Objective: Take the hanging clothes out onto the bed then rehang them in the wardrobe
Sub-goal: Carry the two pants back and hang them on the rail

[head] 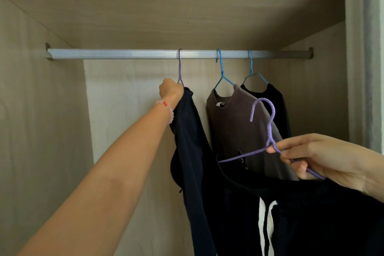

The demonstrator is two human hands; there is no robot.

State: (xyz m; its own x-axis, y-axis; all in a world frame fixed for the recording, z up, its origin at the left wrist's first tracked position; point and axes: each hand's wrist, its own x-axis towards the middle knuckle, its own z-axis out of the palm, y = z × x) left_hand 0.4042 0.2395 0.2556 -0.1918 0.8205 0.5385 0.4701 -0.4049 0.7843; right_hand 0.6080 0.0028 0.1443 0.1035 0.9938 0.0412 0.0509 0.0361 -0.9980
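A silver rail [124, 53] runs across the wardrobe. Three hangers hook over it. My left hand [170, 90] grips the shoulder of a purple hanger [179, 68] that carries a dark navy garment [193, 151]. To its right hang a brown-grey top [232, 122] on a blue hanger [221, 70] and a black top [276, 97] on another blue hanger [251, 68]. My right hand [311, 156] pinches a second purple hanger [268, 122] at its neck, off the rail, with a black garment with white stripes [291, 214] hanging from it.
The wardrobe's wooden left wall [41, 110] and back panel [128, 110] enclose the space. A shelf [187, 6] sits above the rail. The rail's left half is bare. A white door frame [365, 58] stands at the right.
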